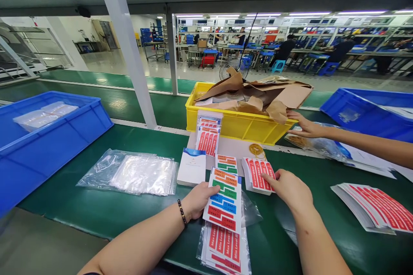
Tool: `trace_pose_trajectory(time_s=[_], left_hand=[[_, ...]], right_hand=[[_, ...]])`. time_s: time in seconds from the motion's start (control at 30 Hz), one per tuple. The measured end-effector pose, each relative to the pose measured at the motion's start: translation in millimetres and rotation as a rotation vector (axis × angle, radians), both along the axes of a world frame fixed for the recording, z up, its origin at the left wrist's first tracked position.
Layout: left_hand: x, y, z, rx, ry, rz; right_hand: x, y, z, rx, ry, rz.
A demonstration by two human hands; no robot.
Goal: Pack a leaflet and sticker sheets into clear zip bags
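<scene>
My left hand (197, 200) is closed on the left edge of a sheet of orange, green, blue and red stickers (225, 200), held over a clear bag of red label sheets (224, 247). My right hand (288, 188) is curled with its fingertips on a small stack of red label sheets (257, 174). A white booklet (192, 166) lies just beyond my left hand. Another multicolour sheet (226, 164) lies behind the held one. More red label sheets (208, 139) lean against the yellow crate (232, 124).
A pile of clear plastic bags (132, 174) lies at left beside a blue bin (48, 137). Another person's hand (305, 126) reaches in from the right near brown paper (258, 92). A fanned stack of red sheets (374, 210) and another blue bin (364, 114) are at right.
</scene>
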State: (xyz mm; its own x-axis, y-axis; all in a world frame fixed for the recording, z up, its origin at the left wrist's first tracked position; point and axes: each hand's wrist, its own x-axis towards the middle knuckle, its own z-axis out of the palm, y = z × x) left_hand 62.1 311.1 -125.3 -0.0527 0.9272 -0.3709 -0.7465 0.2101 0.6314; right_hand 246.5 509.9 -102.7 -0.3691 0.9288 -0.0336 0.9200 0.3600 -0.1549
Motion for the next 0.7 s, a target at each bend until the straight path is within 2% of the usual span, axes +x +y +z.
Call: trace_pose_trajectory(time_s=[0.1, 0.2, 0.37, 0.43, 0.57, 0.7], left_hand=[[-0.8, 0.9, -1.7, -0.018, -0.019, 0.02], [-2.6, 2.2, -2.0, -0.026, -0.031, 0.052], [-4.1, 3.9, -2.5, -0.018, -0.051, 0.108], [-3.4, 4.2, -2.2, -0.023, -0.051, 0.114], [-0.9, 4.7, 0.1, -0.007, -0.041, 0.158], [0.8, 5.9, 0.6, 0.039, -0.056, 0.23]], right_hand=[[3.4, 3.7, -1.1, 0.051, 0.1, -0.039], [7.9, 7.1, 0.6, -0.031, 0.321, -0.064], [0.6, -6.3, 7.7, -0.438, 1.051, -0.048], [-9.3, -20.3, 9.5, -0.606, 1.193, -0.002], [-30.7, -51.3, 6.5, -0.85, 1.185, 0.166], [-43.4, -73.2, -1.1, -0.94, 1.057, 0.275]])
